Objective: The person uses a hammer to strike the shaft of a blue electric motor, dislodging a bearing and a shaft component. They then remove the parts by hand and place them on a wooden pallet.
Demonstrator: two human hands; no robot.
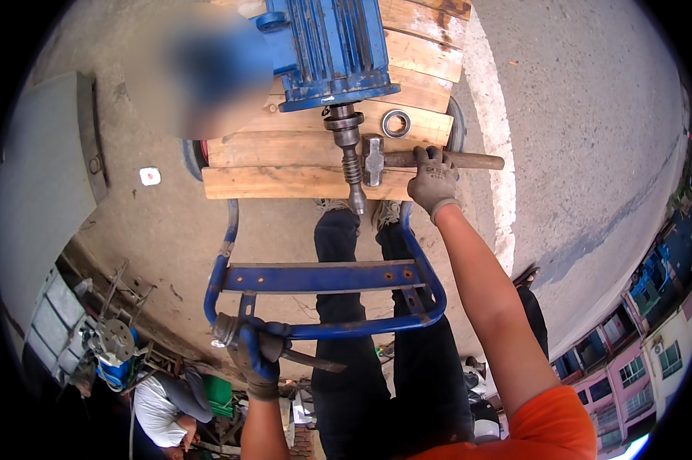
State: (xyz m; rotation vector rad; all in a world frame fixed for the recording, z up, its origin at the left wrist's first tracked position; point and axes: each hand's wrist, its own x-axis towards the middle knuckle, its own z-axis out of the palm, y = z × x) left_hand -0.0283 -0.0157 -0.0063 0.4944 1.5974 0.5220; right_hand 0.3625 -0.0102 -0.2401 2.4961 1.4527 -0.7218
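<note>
Head view, entries as we list them.

Hammer: steel head, wooden handle; seems to rest on the plank deck, its head just beside the worm shaft, its handle running out past the deck's right edge. Whether head and shaft touch, we cannot tell.

Right hand: grey-gloved, fingers curled over the hammer's handle about midway.

Left hand: gloved, low beside the blue cart handle, fingers closed around a dark tapered tool; its exact kind we cannot tell.

Motor: blue, finned, on the deck, the worm shaft pointing toward us with its tip beyond the near edge.

Bearings, two: a fitted bearing around the shaft near the motor flange; a loose bearing lying on the planks, right of the shaft.

Step in hand, by our judgement: handling the tools at the shaft end, the hammer at rest rather than in a blow.

Next move, by our judgement: any lift of the hammer calls for a firm grip and a raise clear of the thread and the loose bearing; the left-hand tool would need to clear the cart handle to reach the shaft. A careless sideways drag could nick the thread.
</note>
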